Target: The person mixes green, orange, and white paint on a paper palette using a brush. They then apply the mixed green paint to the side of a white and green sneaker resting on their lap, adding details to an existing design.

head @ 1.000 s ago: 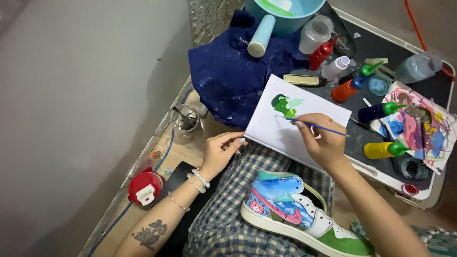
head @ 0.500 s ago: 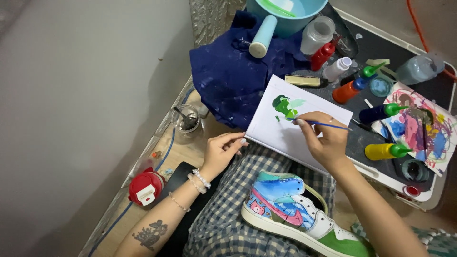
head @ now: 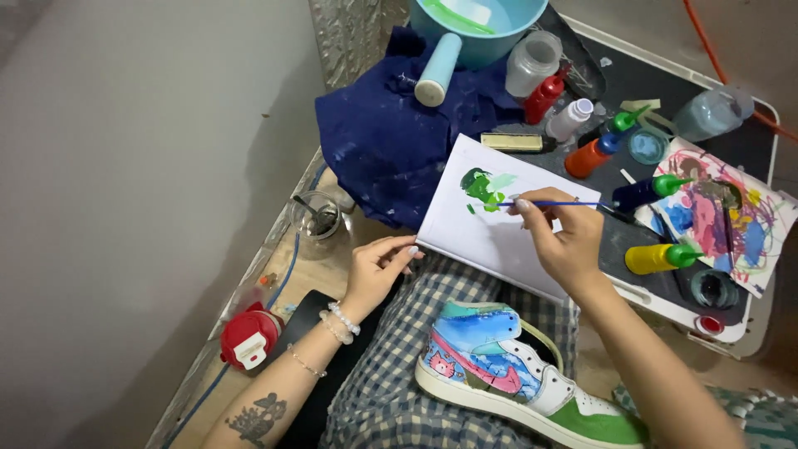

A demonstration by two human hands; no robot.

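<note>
— Since a second ago, what has moved?
— Only the right hand: it has slid its thin blue brush leftward, so the tip now sits on the green paint patch on the white paper pad. Earlier the tip lay just right of that patch.

— Containers around the pad?
— Beyond its far edge, a pale blue plastic bowl holds a green smear. Right of the pad stand squeeze bottles on the black worktop: one orange with a blue cap, one dark blue with a green nozzle, one yellow with a green cap. Left of the pad, a small clear glass jar holds a dark tool.

— Textures?
— Crumpled navy cloth, flecked with paint, lies behind the pad. Below the pad, a painted sneaker in blue, pink and green rests on checked fabric.

— And the grips?
— The right-hand grip is closed, pinching the brush, whose bristles reach left of the fingers. The left hand, wearing bead bracelets, pinches the pad's near left corner.
</note>
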